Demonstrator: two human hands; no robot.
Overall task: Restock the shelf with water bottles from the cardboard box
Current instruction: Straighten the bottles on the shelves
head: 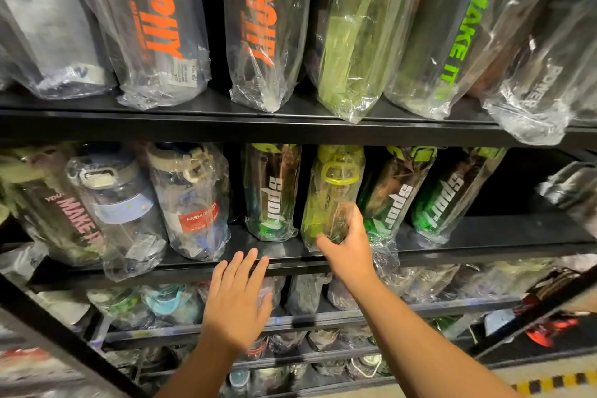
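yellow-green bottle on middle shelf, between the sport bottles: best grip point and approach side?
Lower body of the yellow-green bottle, from the front. Its lid sits close under the upper shelf and sport bottles crowd both sides, so only the low front is free. The right hand grips there now. The loose wrap may slip; squeeze firmly.

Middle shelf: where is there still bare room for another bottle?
The middle shelf is bare between the rightmost sport bottle and the wrapped bottle at the right edge; its left half is packed.
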